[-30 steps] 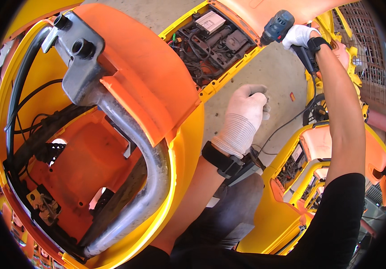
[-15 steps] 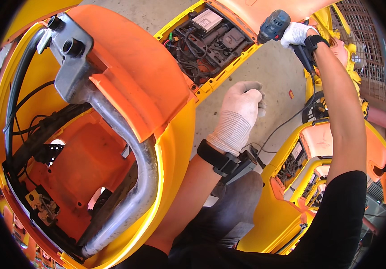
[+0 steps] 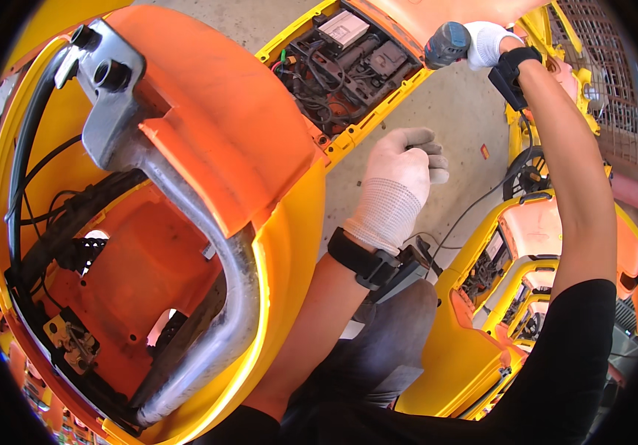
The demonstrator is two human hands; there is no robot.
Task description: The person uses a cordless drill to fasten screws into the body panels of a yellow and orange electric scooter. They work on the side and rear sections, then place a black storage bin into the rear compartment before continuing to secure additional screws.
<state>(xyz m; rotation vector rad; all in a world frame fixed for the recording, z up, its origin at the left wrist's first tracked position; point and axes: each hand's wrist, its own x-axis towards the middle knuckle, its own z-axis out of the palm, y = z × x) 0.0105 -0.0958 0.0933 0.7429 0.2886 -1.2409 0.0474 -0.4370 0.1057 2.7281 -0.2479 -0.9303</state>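
My right hand point(image 3: 488, 44), in a white glove, is wrapped around a blue-and-black cordless drill point(image 3: 448, 46) at the upper right. The drill is held above the corner of an open compartment point(image 3: 356, 65) filled with wiring, and I cannot see its tip clearly. My left hand point(image 3: 399, 162), gloved too, hangs in the middle with its fingers curled inward. Whatever they may hold is hidden. Left of that hand stands an orange-and-yellow vehicle body shell point(image 3: 289, 215), with a bent metal tube point(image 3: 237, 297) and a bracket point(image 3: 115, 93) inside it.
Black straps with small boxes sit on both wrists, and a thin cable point(image 3: 475, 211) hangs from the right one. More yellow-and-orange body parts point(image 3: 452, 348) stand at the lower right. A small orange scrap point(image 3: 484, 151) lies on the grey floor point(image 3: 452, 200). Metal mesh point(image 3: 616, 89) rises at the far right.
My right hand has turned at the wrist and shifted slightly with the drill. The curled fingers of my left hand have loosened a little, and that hand has risen slightly.
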